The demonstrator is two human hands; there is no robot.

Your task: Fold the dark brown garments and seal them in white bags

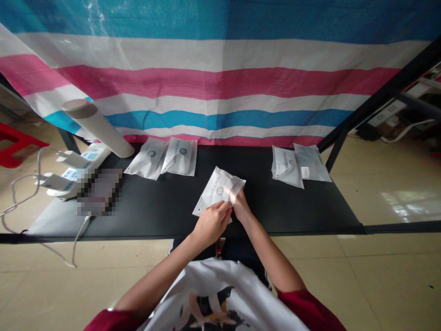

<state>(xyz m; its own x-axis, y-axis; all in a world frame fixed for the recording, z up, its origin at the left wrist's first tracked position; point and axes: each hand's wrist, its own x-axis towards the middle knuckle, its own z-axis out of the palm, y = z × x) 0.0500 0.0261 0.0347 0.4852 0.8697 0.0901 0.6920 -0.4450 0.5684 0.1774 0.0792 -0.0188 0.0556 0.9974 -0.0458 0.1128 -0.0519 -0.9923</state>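
A frosted white plastic bag (215, 188) with grey print is tilted between my hands above the black table, near its front edge. My left hand (214, 221) is closed, pinching the bag's near edge with thumb and fingers. At the bag's right end, my right hand (240, 202) grips it. The right fingers show faintly through the plastic; whether they are inside the bag or behind it I cannot tell. What the bag contains is not visible.
Two similar printed bags, a left one (148, 158) and a right one (179, 156), lie at the back left. A printed bag (287, 168) and a labelled bag (313, 162) lie at the right. A white cylinder (99, 128), power strip (82, 161) and blurred-out object (99, 191) occupy the left end.
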